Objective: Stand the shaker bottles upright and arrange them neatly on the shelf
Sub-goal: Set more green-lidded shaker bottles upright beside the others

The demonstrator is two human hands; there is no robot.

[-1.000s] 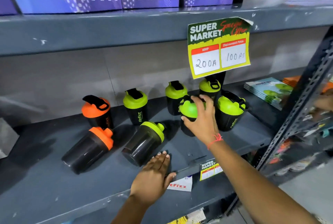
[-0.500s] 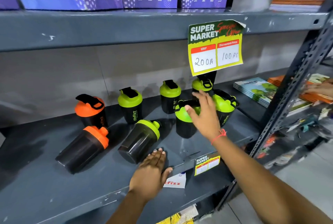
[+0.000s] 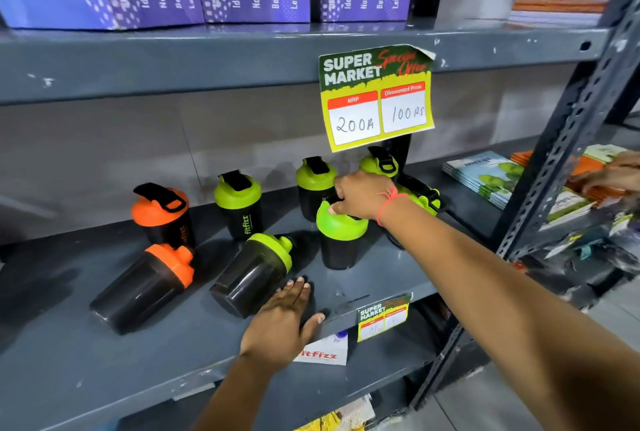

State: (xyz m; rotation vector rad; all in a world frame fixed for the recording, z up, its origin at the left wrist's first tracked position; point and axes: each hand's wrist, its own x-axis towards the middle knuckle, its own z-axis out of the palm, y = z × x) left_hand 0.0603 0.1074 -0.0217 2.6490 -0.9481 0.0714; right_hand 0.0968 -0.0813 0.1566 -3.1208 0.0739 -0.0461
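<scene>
Several black shaker bottles sit on the grey shelf [image 3: 104, 361]. Upright at the back are an orange-lidded bottle [image 3: 162, 215] and three green-lidded bottles [image 3: 239, 203] [image 3: 315, 184] [image 3: 377, 163]. An orange-lidded one [image 3: 145, 286] and a green-lidded one [image 3: 252, 274] lie on their sides in front. My right hand [image 3: 360, 196] curls over the lid of an upright green-lidded bottle [image 3: 341, 243]. Behind my wrist another green-lidded bottle [image 3: 424, 198] leans. My left hand [image 3: 284, 319] rests flat on the shelf, fingertips beside the lying green bottle's base.
A yellow price sign [image 3: 377, 101] hangs from the upper shelf above the bottles. A small label [image 3: 382, 318] and a Fitfizz card [image 3: 325, 351] sit at the shelf's front edge. Books [image 3: 485, 177] lie to the right, behind a metal post [image 3: 561, 160]. Another person's hand [image 3: 609, 174] reaches in there.
My right hand set the green-lidded bottle upright, lifted open off it, and now has its fingers back on the lid. My left hand has stayed flat on the shelf.
</scene>
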